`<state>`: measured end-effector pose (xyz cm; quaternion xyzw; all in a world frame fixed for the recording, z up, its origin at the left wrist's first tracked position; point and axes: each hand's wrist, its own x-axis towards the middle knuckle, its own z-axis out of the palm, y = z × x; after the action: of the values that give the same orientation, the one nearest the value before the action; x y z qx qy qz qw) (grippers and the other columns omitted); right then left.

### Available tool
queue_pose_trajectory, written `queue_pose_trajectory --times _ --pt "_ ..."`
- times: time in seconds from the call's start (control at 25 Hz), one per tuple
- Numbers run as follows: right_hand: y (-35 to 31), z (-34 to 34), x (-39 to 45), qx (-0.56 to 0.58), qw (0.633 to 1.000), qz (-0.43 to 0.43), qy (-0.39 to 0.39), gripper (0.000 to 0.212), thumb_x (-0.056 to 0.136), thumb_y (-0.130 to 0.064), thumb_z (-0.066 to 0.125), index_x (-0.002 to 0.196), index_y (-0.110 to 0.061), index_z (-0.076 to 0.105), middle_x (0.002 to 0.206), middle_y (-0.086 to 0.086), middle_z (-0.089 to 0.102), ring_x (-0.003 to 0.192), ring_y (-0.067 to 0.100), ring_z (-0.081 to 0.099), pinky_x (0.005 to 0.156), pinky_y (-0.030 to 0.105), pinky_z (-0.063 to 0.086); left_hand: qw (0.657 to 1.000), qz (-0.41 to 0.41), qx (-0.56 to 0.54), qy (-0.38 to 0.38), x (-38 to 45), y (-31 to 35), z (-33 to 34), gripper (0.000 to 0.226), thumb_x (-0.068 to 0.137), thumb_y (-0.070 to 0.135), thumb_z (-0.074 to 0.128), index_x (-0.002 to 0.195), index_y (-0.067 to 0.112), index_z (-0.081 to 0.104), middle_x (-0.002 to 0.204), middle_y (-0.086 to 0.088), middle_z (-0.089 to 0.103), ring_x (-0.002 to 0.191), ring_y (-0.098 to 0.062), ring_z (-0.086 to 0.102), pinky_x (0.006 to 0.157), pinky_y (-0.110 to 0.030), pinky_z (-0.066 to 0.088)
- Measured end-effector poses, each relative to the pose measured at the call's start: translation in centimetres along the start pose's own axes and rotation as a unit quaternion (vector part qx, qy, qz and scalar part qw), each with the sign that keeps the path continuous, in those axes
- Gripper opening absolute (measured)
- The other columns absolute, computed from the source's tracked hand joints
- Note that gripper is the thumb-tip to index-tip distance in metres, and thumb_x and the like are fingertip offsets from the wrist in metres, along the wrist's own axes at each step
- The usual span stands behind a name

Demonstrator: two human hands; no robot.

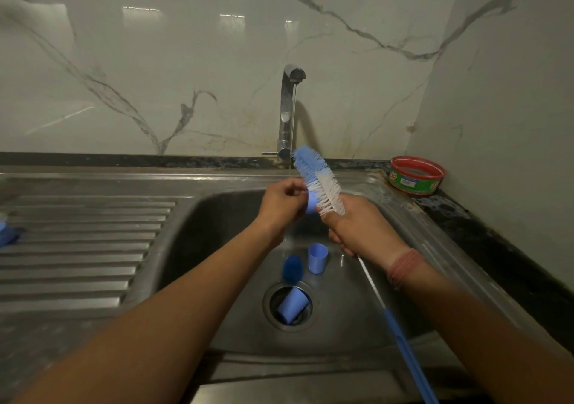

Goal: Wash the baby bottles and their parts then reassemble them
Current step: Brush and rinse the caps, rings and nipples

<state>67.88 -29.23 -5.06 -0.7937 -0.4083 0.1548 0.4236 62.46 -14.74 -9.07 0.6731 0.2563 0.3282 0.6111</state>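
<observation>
Two bare forearms reach from the bottom of the view over a steel sink [198,217]. Running down past the right forearm is the blue handle of a bottle brush [320,183], whose wire stem passes through the right hand [357,226]. That hand's grip is curled round the stem just below the bristles, and the blue-and-white bristle head tilts up and to the left, ending close to the tap [287,115]. A thin stream of water falls from the spout behind the brush.

Just left of the bristles, the left hand [281,201] pinches a small blue bottle part [310,206] between thumb and fingers; the bristles touch or nearly touch it, and most of the part is hidden by the hand.

Down in the basin lie three more blue pieces: a light blue cap [317,258] standing upright, a darker blue rounded piece [292,267] just beside it on the left, and another light blue cap [292,305] lying tilted in the drain opening.

On the ribbed draining board at the far left edge sits a blue object [6,233], cut off by the frame. A red and green tub [416,175] rests on the dark table at the right corner, against the marble wall.
</observation>
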Motion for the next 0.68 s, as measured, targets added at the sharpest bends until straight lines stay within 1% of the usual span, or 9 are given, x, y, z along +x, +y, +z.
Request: queue_pose_trajectory --times 0.08,0.16,0.24,0.28,0.36,0.44,0.52,0.6,0.68 --pt "-0.2 0.3 -0.3 -0.019 1.0 -0.01 -0.018 0.015 0.097 -0.018 0.048 0.102 -0.01 0.061 0.06 0.006 0.057 0.036 0.01 0.045 0.037 0.02 0.035 0.998 -0.03 -0.044 0.047 0.2 -0.2 -0.6 0.011 0.096 0.005 0.059 0.101 0.013 0.065 0.104 -0.007 0.071 0.094 -0.02 0.069 0.067 -0.022 0.056" --pt "-0.4 0.7 -0.7 -0.037 0.998 -0.02 -0.036 0.016 0.097 -0.021 0.05 0.099 -0.009 0.06 0.06 0.005 0.056 0.035 0.007 0.044 0.038 0.02 0.036 0.99 -0.055 -0.072 0.106 0.8 -0.6 -1.7 0.007 0.096 0.009 0.06 0.099 0.014 0.064 0.103 -0.008 0.07 0.093 -0.02 0.068 0.075 -0.027 0.057" --pt "-0.5 0.9 -0.8 -0.05 0.997 -0.029 -0.042 0.016 0.096 -0.021 0.051 0.099 -0.009 0.06 0.06 0.003 0.055 0.036 0.007 0.044 0.038 0.021 0.036 0.981 -0.076 -0.09 0.153 1.2 -0.7 -2.5 0.005 0.094 0.008 0.061 0.094 0.012 0.063 0.1 -0.012 0.068 0.085 -0.02 0.065 0.081 -0.032 0.056" --pt "-0.5 1.0 -0.8 -0.055 0.997 -0.032 -0.041 0.015 0.096 -0.021 0.051 0.101 -0.009 0.06 0.06 0.003 0.054 0.038 0.008 0.044 0.039 0.021 0.035 0.98 -0.081 -0.088 0.162 1.2 -0.7 -2.7 0.006 0.093 0.007 0.061 0.09 0.012 0.063 0.098 -0.013 0.068 0.081 -0.018 0.063 0.081 -0.033 0.056" --pt "-0.4 0.9 -0.6 -0.063 0.997 -0.029 -0.036 0.018 0.097 -0.021 0.051 0.103 -0.007 0.061 0.061 0.003 0.054 0.04 0.008 0.045 0.041 0.02 0.036 0.985 -0.074 -0.067 0.141 1.1 -0.6 -2.4 0.007 0.093 0.006 0.06 0.09 0.012 0.062 0.095 -0.013 0.068 0.075 -0.016 0.061 0.076 -0.031 0.055" --pt "-0.3 0.6 -0.5 -0.053 0.998 -0.017 -0.032 0.018 0.097 -0.021 0.05 0.103 -0.008 0.061 0.062 0.006 0.057 0.039 0.009 0.046 0.04 0.021 0.037 0.994 -0.052 -0.022 0.092 0.5 -0.1 -1.6 0.006 0.095 0.007 0.059 0.092 0.012 0.061 0.097 -0.01 0.068 0.077 -0.016 0.063 0.071 -0.026 0.056" --pt "-0.2 0.3 -0.3 -0.037 0.999 -0.01 -0.023 0.017 0.097 -0.02 0.049 0.104 -0.009 0.061 0.063 0.007 0.058 0.039 0.01 0.046 0.038 0.021 0.038 0.998 -0.034 0.011 0.051 0.0 0.2 -0.8 0.009 0.094 0.007 0.059 0.088 0.013 0.058 0.098 -0.008 0.068 0.081 -0.018 0.064 0.071 -0.026 0.056" --pt "-0.1 0.1 -0.2 -0.031 0.999 -0.007 -0.016 0.016 0.097 -0.018 0.048 0.104 -0.01 0.06 0.064 0.008 0.059 0.041 0.012 0.047 0.038 0.021 0.037 0.999 -0.032 0.018 0.04 0.0 0.2 -0.6 0.011 0.094 0.007 0.06 0.086 0.013 0.057 0.099 -0.008 0.069 0.083 -0.019 0.065 0.074 -0.029 0.057" --pt "-0.2 0.3 -0.3 -0.04 0.999 -0.009 -0.023 0.014 0.097 -0.018 0.049 0.101 -0.011 0.06 0.063 0.008 0.058 0.039 0.01 0.046 0.038 0.02 0.037 0.997 -0.047 -0.007 0.06 0.3 -0.1 -1.0 0.008 0.095 0.009 0.06 0.088 0.012 0.058 0.101 -0.012 0.069 0.082 -0.02 0.065 0.077 -0.032 0.057"
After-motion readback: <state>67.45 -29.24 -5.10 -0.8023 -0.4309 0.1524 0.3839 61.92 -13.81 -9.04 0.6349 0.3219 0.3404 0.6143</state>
